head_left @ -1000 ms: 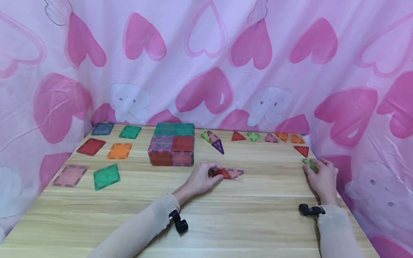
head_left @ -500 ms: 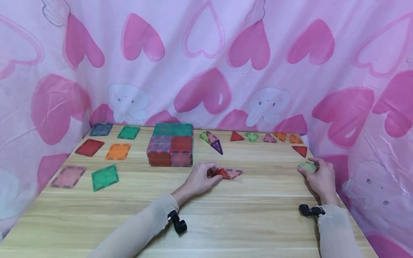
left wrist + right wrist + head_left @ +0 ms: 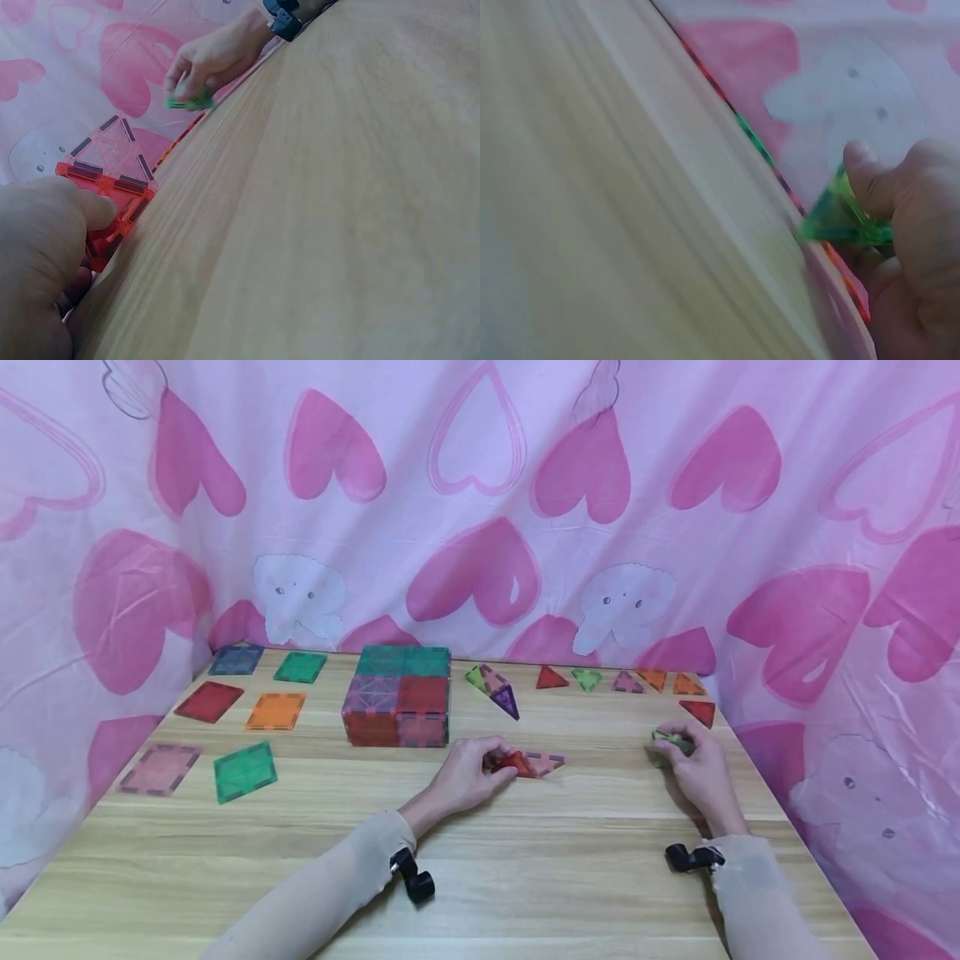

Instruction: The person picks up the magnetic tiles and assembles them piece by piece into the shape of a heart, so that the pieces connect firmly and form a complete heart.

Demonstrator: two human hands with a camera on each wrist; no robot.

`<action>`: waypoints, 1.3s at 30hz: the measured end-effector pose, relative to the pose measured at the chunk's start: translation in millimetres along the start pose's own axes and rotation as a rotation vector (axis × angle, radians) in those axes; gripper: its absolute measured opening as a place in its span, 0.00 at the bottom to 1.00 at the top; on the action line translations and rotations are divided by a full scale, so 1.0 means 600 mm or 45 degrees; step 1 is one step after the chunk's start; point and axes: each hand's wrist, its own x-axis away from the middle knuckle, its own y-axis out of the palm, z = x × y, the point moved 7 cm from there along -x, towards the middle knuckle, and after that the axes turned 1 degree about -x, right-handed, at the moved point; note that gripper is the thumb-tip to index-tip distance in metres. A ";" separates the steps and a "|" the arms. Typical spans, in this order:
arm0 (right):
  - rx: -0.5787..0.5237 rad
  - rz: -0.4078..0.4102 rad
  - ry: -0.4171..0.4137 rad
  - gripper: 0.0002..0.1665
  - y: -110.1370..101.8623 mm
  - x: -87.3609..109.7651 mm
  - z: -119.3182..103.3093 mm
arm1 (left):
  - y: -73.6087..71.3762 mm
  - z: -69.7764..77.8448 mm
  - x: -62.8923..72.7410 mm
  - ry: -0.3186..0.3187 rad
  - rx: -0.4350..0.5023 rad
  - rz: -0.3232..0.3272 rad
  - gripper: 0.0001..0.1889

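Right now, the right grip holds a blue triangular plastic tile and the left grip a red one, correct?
Not blue: the right wrist view shows the right grip holding a green triangular plastic tile; the left grip does hold a red tile.

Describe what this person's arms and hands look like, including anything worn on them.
The left hand and right hand show no gloves. The left sleeve and right sleeve are long, plain and light beige, ending near the wrists. At the cuffs sit a left black device and a right black device, both small and angular with a rounded end. No cables are visible.
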 end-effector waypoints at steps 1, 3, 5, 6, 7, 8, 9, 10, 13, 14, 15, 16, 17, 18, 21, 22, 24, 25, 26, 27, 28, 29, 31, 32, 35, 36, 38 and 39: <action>-0.056 -0.033 -0.035 0.11 0.012 0.001 -0.009 | 0.000 0.000 0.000 0.002 -0.001 0.001 0.09; -0.154 -0.112 -0.104 0.08 0.038 0.005 -0.026 | 0.000 0.001 0.000 0.008 0.000 -0.001 0.09; -0.240 -0.202 -0.160 0.07 0.063 0.010 -0.041 | 0.001 0.002 -0.001 0.014 0.001 -0.004 0.09; -0.273 -0.245 -0.179 0.07 0.074 0.013 -0.048 | 0.002 0.002 -0.001 0.016 -0.001 -0.006 0.09; -0.296 -0.287 -0.193 0.08 0.085 0.016 -0.053 | 0.003 0.002 -0.001 0.016 -0.002 -0.008 0.09; -0.311 -0.320 -0.207 0.08 0.094 0.019 -0.059 | 0.003 0.002 -0.001 0.016 -0.004 -0.010 0.09; -0.320 -0.351 -0.213 0.09 0.102 0.022 -0.065 | 0.004 0.002 -0.001 0.013 -0.006 -0.012 0.09; -0.323 -0.375 -0.217 0.09 0.109 0.025 -0.069 | 0.004 0.002 -0.001 0.011 -0.006 -0.014 0.09; -0.313 -0.432 -0.216 0.11 0.126 0.033 -0.081 | 0.004 0.003 -0.001 0.005 -0.004 -0.014 0.09; -0.311 -0.447 -0.215 0.11 0.131 0.036 -0.085 | 0.003 0.003 -0.001 0.004 -0.004 -0.013 0.09; -0.306 -0.462 -0.211 0.11 0.136 0.040 -0.089 | 0.003 0.003 -0.001 0.004 -0.003 -0.011 0.09; -0.307 -0.477 -0.210 0.11 0.141 0.043 -0.093 | 0.002 0.004 -0.001 0.005 -0.004 -0.009 0.09; -0.307 -0.493 -0.205 0.11 0.147 0.047 -0.098 | 0.002 0.004 -0.001 0.006 -0.004 -0.007 0.09; -0.307 -0.509 -0.200 0.11 0.152 0.050 -0.103 | 0.002 0.004 -0.001 0.006 -0.005 -0.006 0.09; -0.292 -0.554 -0.175 0.10 0.169 0.059 -0.117 | 0.000 0.004 0.000 0.006 0.004 0.001 0.09; -0.284 -0.562 -0.166 0.10 0.174 0.062 -0.121 | -0.001 0.003 0.000 0.005 0.008 0.003 0.09; -0.260 -0.567 -0.148 0.10 0.180 0.065 -0.126 | -0.001 0.003 0.000 0.000 0.020 0.005 0.09; -0.248 -0.568 -0.143 0.11 0.182 0.065 -0.128 | -0.002 0.002 0.000 -0.003 0.024 0.006 0.09; -0.238 -0.568 -0.139 0.11 0.184 0.065 -0.128 | -0.002 0.001 0.000 -0.005 0.027 0.007 0.09; -0.232 -0.565 -0.139 0.11 0.184 0.064 -0.129 | -0.003 0.000 0.000 -0.004 0.027 0.007 0.09; -0.232 -0.565 -0.143 0.11 0.185 0.064 -0.128 | -0.003 0.000 0.000 -0.002 0.026 0.008 0.09; -0.235 -0.566 -0.148 0.11 0.185 0.063 -0.128 | -0.003 -0.001 0.000 -0.002 0.026 0.007 0.09; -0.243 -0.568 -0.157 0.11 0.184 0.063 -0.126 | -0.003 -0.002 0.000 0.000 0.019 0.005 0.09; -0.250 -0.568 -0.166 0.11 0.184 0.064 -0.126 | -0.003 -0.002 0.000 0.003 0.015 0.005 0.09; -0.262 -0.575 -0.182 0.11 0.181 0.066 -0.124 | -0.002 -0.002 0.000 0.006 0.005 0.005 0.09; -0.261 -0.575 -0.178 0.10 0.179 0.067 -0.122 | -0.001 -0.002 0.000 0.009 0.005 0.005 0.09; -0.264 -0.580 -0.168 0.10 0.175 0.067 -0.117 | -0.001 -0.001 0.000 0.020 0.017 0.012 0.09; -0.264 -0.580 -0.160 0.10 0.172 0.068 -0.114 | -0.001 0.000 0.000 0.026 0.029 0.015 0.09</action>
